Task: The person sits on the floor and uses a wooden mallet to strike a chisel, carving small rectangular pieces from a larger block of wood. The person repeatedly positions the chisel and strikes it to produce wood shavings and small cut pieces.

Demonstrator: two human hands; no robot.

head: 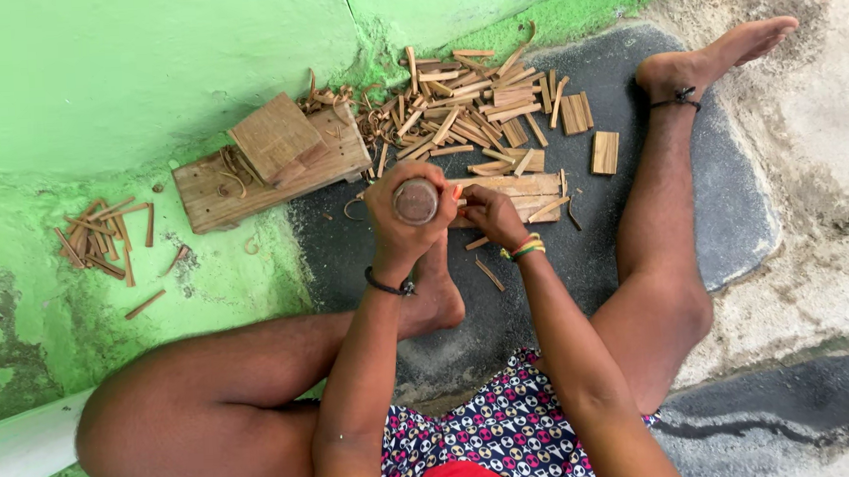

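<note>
wooden strips (504,188) sit flat on the dark mat (723,203) right in front of the person, with the right hand (489,213) pinching down on the near one while the left hand (406,210) is clenched around a round-ended wooden handle (416,201) held upright over it. looks like a fair bit is done already, judging by the big heap of cut slivers (466,106) behind by the green wall (125,70) and a smaller scatter (105,241) off to the left. two wooden blocks (270,159) and a few wider pieces (578,114) look uncut.
</note>
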